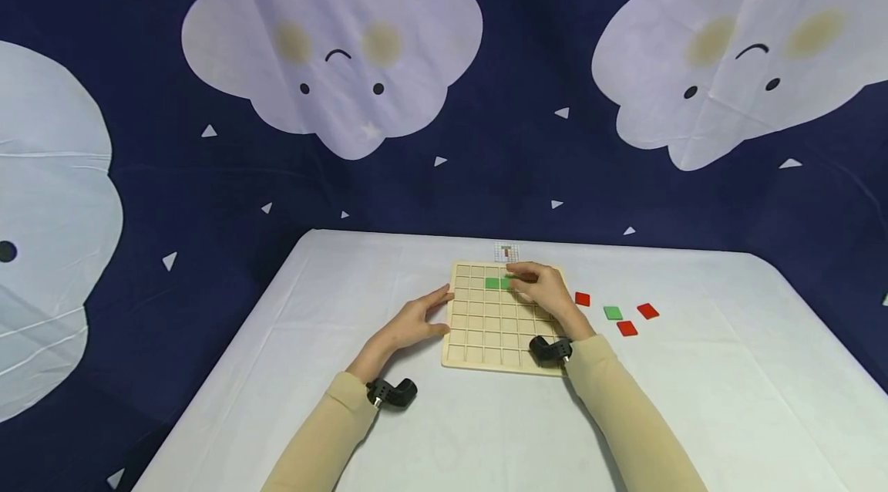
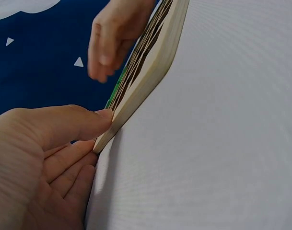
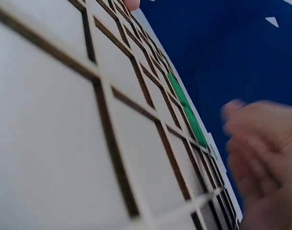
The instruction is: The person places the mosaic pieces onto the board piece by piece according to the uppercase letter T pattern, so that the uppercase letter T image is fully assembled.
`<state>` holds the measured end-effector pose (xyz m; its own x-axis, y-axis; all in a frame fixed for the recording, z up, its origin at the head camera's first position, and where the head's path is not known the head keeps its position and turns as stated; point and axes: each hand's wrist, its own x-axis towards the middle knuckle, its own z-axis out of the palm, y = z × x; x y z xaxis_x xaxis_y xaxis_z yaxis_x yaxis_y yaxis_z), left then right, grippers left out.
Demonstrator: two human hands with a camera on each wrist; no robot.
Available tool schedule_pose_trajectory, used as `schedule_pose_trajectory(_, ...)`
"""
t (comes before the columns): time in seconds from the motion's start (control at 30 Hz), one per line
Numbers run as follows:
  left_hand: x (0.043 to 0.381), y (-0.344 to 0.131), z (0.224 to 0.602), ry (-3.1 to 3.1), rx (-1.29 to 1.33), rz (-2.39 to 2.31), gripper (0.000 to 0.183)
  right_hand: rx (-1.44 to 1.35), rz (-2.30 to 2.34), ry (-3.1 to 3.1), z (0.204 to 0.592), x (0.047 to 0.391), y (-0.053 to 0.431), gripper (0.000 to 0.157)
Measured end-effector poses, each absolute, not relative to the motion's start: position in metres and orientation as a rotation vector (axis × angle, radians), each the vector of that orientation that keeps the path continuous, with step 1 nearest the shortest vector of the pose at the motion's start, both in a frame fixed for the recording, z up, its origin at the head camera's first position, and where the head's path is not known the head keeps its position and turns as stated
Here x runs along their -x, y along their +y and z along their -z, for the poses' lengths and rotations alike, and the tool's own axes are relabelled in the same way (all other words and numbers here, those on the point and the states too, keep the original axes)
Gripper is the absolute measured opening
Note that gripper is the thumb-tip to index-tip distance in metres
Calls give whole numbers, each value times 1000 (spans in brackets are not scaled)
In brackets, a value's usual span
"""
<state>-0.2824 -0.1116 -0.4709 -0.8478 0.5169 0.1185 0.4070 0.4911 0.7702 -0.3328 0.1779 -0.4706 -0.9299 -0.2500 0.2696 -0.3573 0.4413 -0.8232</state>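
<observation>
A pale wooden grid board (image 1: 475, 338) lies on the white table, with two green square tiles (image 1: 492, 284) side by side in cells near its far edge. My left hand (image 1: 415, 322) rests at the board's left side, its thumb touching the edge in the left wrist view, fingers extended and spread. Above the far right part of the board, my right hand (image 1: 544, 291) has its fingers and thumb bent towards each other. A sliver of green shows between them in the head view, seemingly a pinched green tile; the right wrist view is too blurred to show it.
Right of the board lie a loose green tile (image 1: 613, 313) and three red tiles (image 1: 627, 328). A small printed grid card (image 1: 506, 253) sits beyond the board's far edge. Behind the table hangs a dark blue cloth (image 1: 388, 191) with clouds.
</observation>
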Motion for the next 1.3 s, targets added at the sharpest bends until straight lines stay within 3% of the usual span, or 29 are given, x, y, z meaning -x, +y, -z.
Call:
schedule_pose_trajectory(0.2, 282, -111, 470, 2600, -801, -1284, 79, -511, -1923, -2343, 443, 324, 188, 43)
schedule_pose_trajectory(0.53, 285, -110, 468, 2605, -828, -1275, 78, -466, -1784, -2347, 427, 309, 247, 47)
schedule_pose_trajectory(0.9, 282, -113, 469, 2612, -820, -1275, 80, -354, -1579, -2481, 433, 266, 314, 50)
schedule_pose_trajectory(1.3, 282, -112, 470, 2599, -834, -1289, 79, -317, -1358, -2623, 472, 259, 332, 44)
